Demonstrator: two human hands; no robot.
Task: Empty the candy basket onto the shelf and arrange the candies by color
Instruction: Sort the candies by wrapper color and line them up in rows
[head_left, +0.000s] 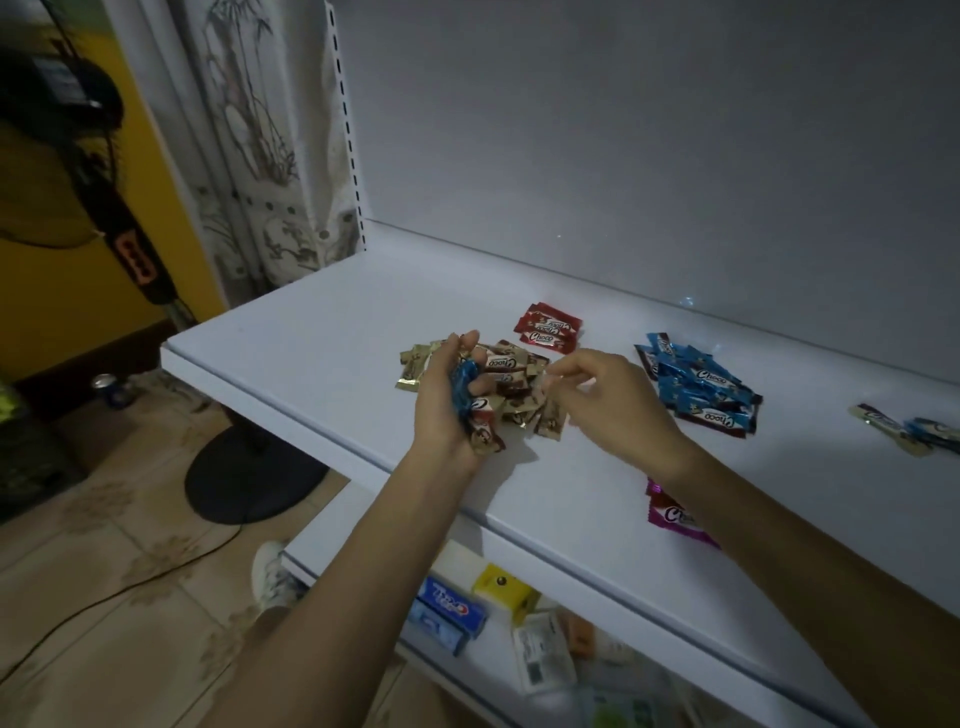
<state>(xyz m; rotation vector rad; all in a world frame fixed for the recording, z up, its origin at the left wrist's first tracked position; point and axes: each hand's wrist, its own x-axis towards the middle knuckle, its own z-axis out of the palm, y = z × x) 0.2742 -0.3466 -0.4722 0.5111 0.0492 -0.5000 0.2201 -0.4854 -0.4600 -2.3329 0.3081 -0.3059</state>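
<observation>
On the white shelf (311, 332), a gold candy pile (522, 387), left hand (441, 413) above it clasping a blue candy (462, 387) and others, right hand (613, 400) just beside it, fingers curled, grasp unclear, red candies (548, 330) behind it, blue heap (701, 389) to its right, pink candies (672, 514) nearer the front.

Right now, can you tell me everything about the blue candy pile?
The blue pile is a loose heap of small candies in shiny, crinkly blue wrappers with crimped ends. Some show a brown band and a white label reading Choco. They overlap at all angles and lie on the white shelf, to the right of the red candies. The right hand is by its left edge; whether it touches the pile is unclear.
</observation>
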